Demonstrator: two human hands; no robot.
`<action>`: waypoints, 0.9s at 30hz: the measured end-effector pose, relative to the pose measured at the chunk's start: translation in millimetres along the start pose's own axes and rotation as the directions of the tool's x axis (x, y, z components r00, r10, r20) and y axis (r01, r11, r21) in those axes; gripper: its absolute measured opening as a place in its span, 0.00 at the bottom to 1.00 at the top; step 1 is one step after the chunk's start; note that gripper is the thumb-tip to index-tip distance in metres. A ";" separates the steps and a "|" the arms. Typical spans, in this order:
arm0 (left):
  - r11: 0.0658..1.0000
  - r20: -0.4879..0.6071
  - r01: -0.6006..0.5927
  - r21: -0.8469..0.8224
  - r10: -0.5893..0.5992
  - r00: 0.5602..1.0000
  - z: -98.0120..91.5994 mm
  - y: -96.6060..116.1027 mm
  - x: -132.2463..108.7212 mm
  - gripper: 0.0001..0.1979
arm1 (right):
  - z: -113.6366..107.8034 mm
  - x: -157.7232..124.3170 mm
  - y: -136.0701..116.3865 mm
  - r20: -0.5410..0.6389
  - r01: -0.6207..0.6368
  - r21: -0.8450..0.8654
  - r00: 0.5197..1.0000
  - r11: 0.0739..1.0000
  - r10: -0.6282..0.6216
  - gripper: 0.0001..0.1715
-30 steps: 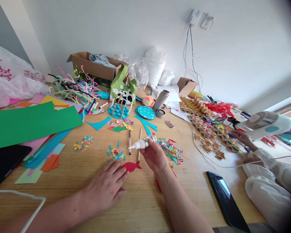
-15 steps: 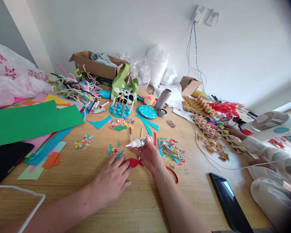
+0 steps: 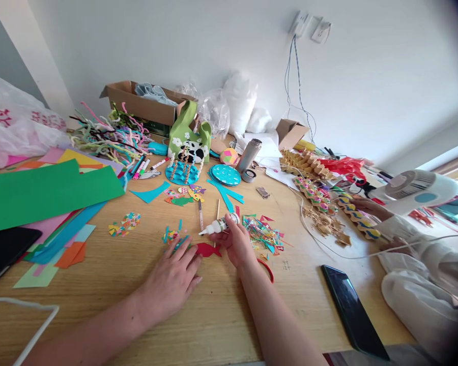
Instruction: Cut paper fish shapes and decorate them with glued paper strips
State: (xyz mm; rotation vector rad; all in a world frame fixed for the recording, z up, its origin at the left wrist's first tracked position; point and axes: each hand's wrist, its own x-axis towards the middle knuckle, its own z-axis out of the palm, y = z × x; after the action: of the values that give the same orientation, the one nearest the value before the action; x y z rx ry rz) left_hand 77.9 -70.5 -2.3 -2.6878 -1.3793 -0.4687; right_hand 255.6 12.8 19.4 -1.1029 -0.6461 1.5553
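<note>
My right hand [image 3: 238, 248] is wrapped round a white glue bottle [image 3: 220, 224], its pointed nozzle tilted down to the left. Just below the nozzle lies a red paper fish [image 3: 209, 250] on the table. With fingers spread and flat, my left hand [image 3: 175, 277] rests at the fish's left end. Small blue and coloured paper scraps [image 3: 171, 235] lie by its fingertips. Beyond the bottle are a pen [image 3: 200, 216] and a thin wooden stick [image 3: 218, 209]. Red scissor handles [image 3: 267, 270] show partly beside my right forearm.
Paper scraps [image 3: 265, 235] are heaped right of the bottle. Coloured sheets [image 3: 53, 190] cover the left side. A phone [image 3: 353, 310] lies at front right, near a co-worker's sleeve [image 3: 423, 300] and a white fan [image 3: 416, 188]. A steel flask [image 3: 249, 156] stands behind.
The view has swung slightly right. My right hand has tipped the glue bottle a little more, bringing the nozzle closer to the red fish. My left hand stays at the fish.
</note>
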 end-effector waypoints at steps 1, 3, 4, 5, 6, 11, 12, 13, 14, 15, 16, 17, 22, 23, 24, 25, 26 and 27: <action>1.000 0.001 -0.004 0.004 0.004 1.000 0.0 -0.1 0.0 0.21 | -0.9 1.0 -1.6 -0.017 0.038 -0.016 0.999 0.999 -0.038 0.18; 1.000 0.003 -0.007 0.010 0.007 1.000 0.4 -0.2 -0.3 0.22 | -2.7 3.2 -5.4 -0.036 0.128 -0.018 0.991 0.992 -0.129 0.18; 1.000 0.004 -0.007 0.011 0.006 1.000 0.8 -0.2 -0.5 0.22 | -3.2 4.0 -7.1 -0.036 0.178 -0.009 0.983 0.984 -0.178 0.18; 1.000 0.005 -0.006 0.011 0.005 1.000 1.3 -0.2 -0.7 0.22 | -3.3 4.5 -8.6 -0.033 0.224 0.005 0.974 0.975 -0.224 0.18; 1.000 0.006 -0.005 0.009 0.004 1.000 1.7 -0.2 -1.0 0.22 | -2.9 4.5 -9.4 -0.028 0.254 0.023 0.967 0.967 -0.253 0.17; 1.000 0.015 0.000 0.008 0.000 1.000 2.3 -0.5 -1.2 0.23 | 6.1 -1.7 -3.1 0.144 0.050 0.173 0.987 0.984 -0.076 0.16; 1.000 0.017 0.000 0.010 0.000 1.000 1.9 -0.5 -1.1 0.23 | 8.4 -3.0 -0.4 0.193 -0.013 0.188 0.981 0.982 -0.024 0.16; 1.000 0.019 0.000 0.013 0.000 1.000 1.4 -0.5 -0.9 0.23 | 10.5 -3.7 2.3 0.230 -0.056 0.195 0.973 0.979 0.010 0.16; 1.000 0.021 -0.001 0.015 0.001 1.000 0.9 -0.4 -0.8 0.23 | 12.0 -3.7 4.7 0.252 -0.075 0.198 0.968 0.977 0.023 0.15; 1.000 0.022 -0.002 0.016 0.002 1.000 0.6 -0.4 -0.5 0.24 | 13.0 -3.0 6.6 0.258 -0.073 0.200 0.966 0.977 0.019 0.14; 1.000 0.022 -0.002 0.016 0.002 1.000 0.5 -0.5 -0.2 0.24 | 13.3 -1.5 8.0 0.247 -0.053 0.204 0.969 0.978 0.001 0.14; 1.000 0.022 -0.002 0.015 0.002 1.000 0.6 -0.7 0.2 0.24 | 12.9 0.6 8.8 0.220 -0.020 0.209 0.975 0.978 -0.028 0.13; 1.000 0.018 0.006 0.003 -0.006 1.000 2.4 -3.7 3.7 0.24 | 6.3 11.7 5.9 0.043 0.123 0.236 0.990 0.964 -0.137 0.11; 1.000 0.018 0.004 0.001 -0.004 1.000 2.3 -4.5 4.7 0.24 | 5.2 12.7 4.6 0.024 0.134 0.241 0.989 0.961 -0.144 0.11; 1.000 0.018 0.003 -0.001 -0.003 1.000 2.0 -5.3 5.8 0.24 | 4.4 13.2 3.4 0.010 0.143 0.246 0.989 0.959 -0.150 0.12; 1.000 0.019 0.003 -0.002 -0.003 1.000 1.4 -6.1 7.1 0.23 | 3.9 13.1 2.3 -0.002 0.154 0.249 0.987 0.956 -0.158 0.12; 1.000 0.020 0.004 -0.004 -0.004 1.000 0.5 -6.8 8.7 0.23 | 3.6 12.7 1.1 -0.010 0.163 0.248 0.986 0.955 -0.166 0.13; 1.000 0.025 0.007 -0.006 -0.007 1.000 -0.7 -7.5 10.7 0.22 | 3.5 12.1 0.1 -0.016 0.170 0.245 0.985 0.955 -0.172 0.14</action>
State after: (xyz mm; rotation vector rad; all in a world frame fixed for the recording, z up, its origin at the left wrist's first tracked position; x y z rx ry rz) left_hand 77.5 -57.9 1.2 -2.7032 -1.3961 -0.4423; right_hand 252.4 24.7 17.0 -0.8351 -0.5221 1.4451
